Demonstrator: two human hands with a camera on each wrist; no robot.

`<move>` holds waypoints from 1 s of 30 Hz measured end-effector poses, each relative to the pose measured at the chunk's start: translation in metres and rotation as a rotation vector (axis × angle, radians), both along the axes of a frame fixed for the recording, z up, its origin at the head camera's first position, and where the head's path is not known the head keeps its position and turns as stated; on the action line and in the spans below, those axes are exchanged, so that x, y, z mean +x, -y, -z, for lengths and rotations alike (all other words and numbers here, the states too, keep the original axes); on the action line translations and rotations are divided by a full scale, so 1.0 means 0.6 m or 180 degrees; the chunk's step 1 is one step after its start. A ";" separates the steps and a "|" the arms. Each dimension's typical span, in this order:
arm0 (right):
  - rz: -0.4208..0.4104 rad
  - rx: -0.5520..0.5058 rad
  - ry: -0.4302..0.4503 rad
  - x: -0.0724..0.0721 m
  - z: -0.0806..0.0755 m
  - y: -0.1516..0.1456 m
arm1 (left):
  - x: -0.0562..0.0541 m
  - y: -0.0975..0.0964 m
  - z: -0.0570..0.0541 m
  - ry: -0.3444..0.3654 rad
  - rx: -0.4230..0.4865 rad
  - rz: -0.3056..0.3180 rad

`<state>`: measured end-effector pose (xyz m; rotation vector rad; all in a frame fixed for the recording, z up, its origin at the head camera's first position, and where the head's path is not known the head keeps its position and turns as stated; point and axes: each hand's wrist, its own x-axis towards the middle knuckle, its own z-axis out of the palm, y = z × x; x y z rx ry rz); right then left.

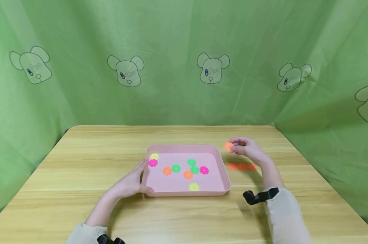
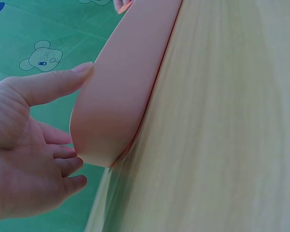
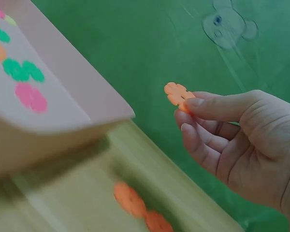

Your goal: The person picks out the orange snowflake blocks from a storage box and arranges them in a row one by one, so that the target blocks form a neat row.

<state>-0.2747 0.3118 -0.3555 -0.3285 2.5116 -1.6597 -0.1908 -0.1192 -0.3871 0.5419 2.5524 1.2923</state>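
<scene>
My left hand (image 1: 127,184) holds the left front corner of a shallow pink tray (image 1: 184,194), its thumb on the front rim and its fingers along the left wall. In the left wrist view, the thumb tip touches the tray's edge (image 2: 116,92). Beyond the tray's right side, my right hand (image 1: 248,149) pinches an orange flower-shaped plastic disc (image 3: 176,94) between thumb and fingers, raised above the table. Beneath that hand, three darker orange discs (image 1: 242,166) lie in a row beside the tray.
Inside the tray lie several slotted discs: green (image 1: 176,168), pink (image 1: 204,170), orange (image 1: 167,171) and yellow (image 1: 194,187). The wooden table (image 1: 184,220) is backed by a green curtain (image 1: 171,101) with printed bear heads. Black wrist straps (image 1: 261,196) sit over light sleeves.
</scene>
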 end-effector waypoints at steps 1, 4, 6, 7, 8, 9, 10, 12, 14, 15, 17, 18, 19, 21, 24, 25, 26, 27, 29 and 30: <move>0.0036 0.0017 0.0001 0.004 0.001 -0.009 | 0.000 0.000 0.000 0.0007 0.0011 -0.0009; 0.0135 0.0068 0.0052 0.016 0.006 -0.036 | 0.000 -0.001 0.001 0.0029 0.0036 -0.0034; 0.0192 0.0053 0.0116 0.023 0.009 -0.053 | 0.001 -0.002 0.001 0.0040 0.0038 -0.0043; 0.0214 0.0047 0.0141 0.025 0.011 -0.062 | 0.001 -0.002 0.001 0.0044 0.0038 -0.0046; 0.0235 0.0045 0.0173 0.028 0.013 -0.070 | 0.002 -0.002 0.001 0.0046 0.0036 -0.0048; 0.0254 0.0044 0.0187 0.031 0.015 -0.078 | 0.002 -0.003 0.001 0.0049 0.0033 -0.0053; 0.0272 0.0020 0.0210 0.034 0.017 -0.087 | 0.002 -0.003 0.001 0.0051 0.0034 -0.0056; 0.0285 -0.0036 0.0221 0.039 0.020 -0.102 | 0.003 -0.003 0.001 0.0054 0.0037 -0.0058; 0.0288 -0.0083 0.0217 0.043 0.023 -0.118 | 0.003 -0.004 0.001 0.0063 0.0047 -0.0059; 0.0285 -0.0114 0.0207 0.045 0.025 -0.125 | 0.002 -0.004 0.001 0.0069 0.0052 -0.0060; 0.0290 -0.0130 0.0197 0.048 0.029 -0.139 | 0.002 -0.004 0.002 0.0066 0.0054 -0.0057; 0.0300 -0.0114 0.0203 0.050 0.031 -0.146 | 0.001 -0.003 0.002 0.0062 0.0053 -0.0057; 0.0321 -0.0101 0.0213 0.051 0.034 -0.151 | 0.001 -0.003 0.002 0.0057 0.0052 -0.0055; 0.0362 -0.0058 0.0244 0.053 0.038 -0.161 | 0.000 -0.003 0.002 0.0045 0.0043 -0.0051; 0.0417 -0.0053 0.0314 0.056 0.043 -0.170 | -0.001 -0.002 0.001 0.0038 0.0031 -0.0046; 0.0426 -0.0057 0.0336 0.057 0.044 -0.172 | -0.001 -0.002 0.001 0.0038 0.0030 -0.0045; 0.0441 -0.0041 0.0362 0.058 0.046 -0.173 | -0.001 -0.002 0.000 0.0041 0.0032 -0.0045; 0.0456 -0.0021 0.0388 0.058 0.047 -0.174 | -0.001 -0.002 0.000 0.0044 0.0036 -0.0045; 0.0476 0.0044 0.0435 0.059 0.051 -0.177 | 0.000 -0.002 0.000 0.0056 0.0045 -0.0048; 0.0490 0.0099 0.0467 0.059 0.054 -0.178 | 0.000 -0.002 0.000 0.0062 0.0050 -0.0045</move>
